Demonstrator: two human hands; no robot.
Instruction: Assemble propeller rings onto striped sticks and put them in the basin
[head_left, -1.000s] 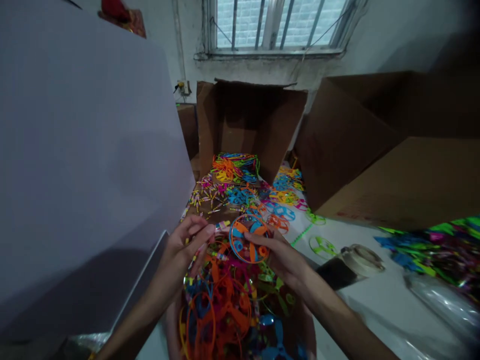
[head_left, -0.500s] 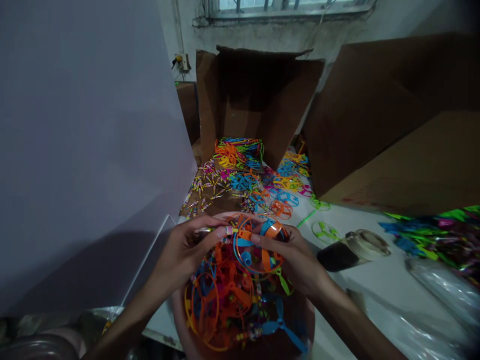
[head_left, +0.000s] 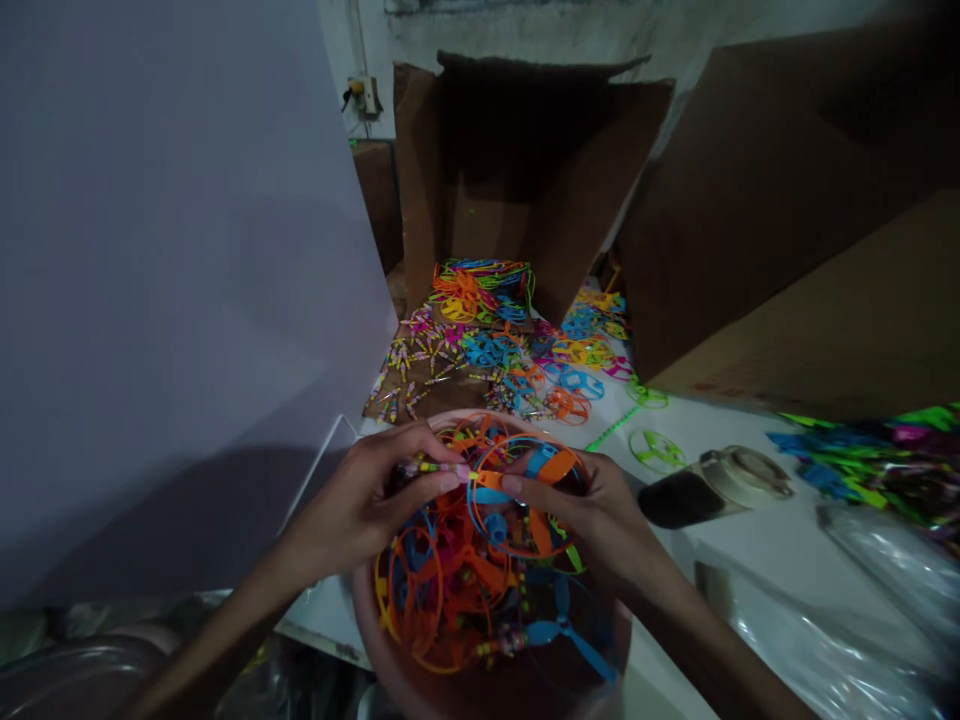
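Note:
Between thumb and fingers, my left hand [head_left: 367, 490] pinches a small patterned stick-like piece [head_left: 442, 468], pink at the tip with yellow and dark bands. Closed on the near edge of ringed propellers, one orange [head_left: 559, 466] and one blue [head_left: 491, 495], is my right hand [head_left: 600, 505]. The piece's tip meets an orange part at the propellers' left side; whether it is joined there I cannot tell. Both hands hover over a pink tub [head_left: 365, 620] of orange, blue and yellow propellers and banded pieces. My right fingers are partly hidden behind the rings.
Loose banded pieces [head_left: 409, 365] and ringed propellers [head_left: 568, 405] lie beyond the tub, before an open carton [head_left: 480, 225]. To the right are a dark jar with a pale lid [head_left: 720, 485], clear plastic bags [head_left: 817, 640] and a larger carton [head_left: 795, 300]. A grey panel [head_left: 187, 250] stands left.
My left fingers have shifted along the banded piece, showing more of its length. The right hand keeps its hold on the propellers. The head view has tipped slightly downward.

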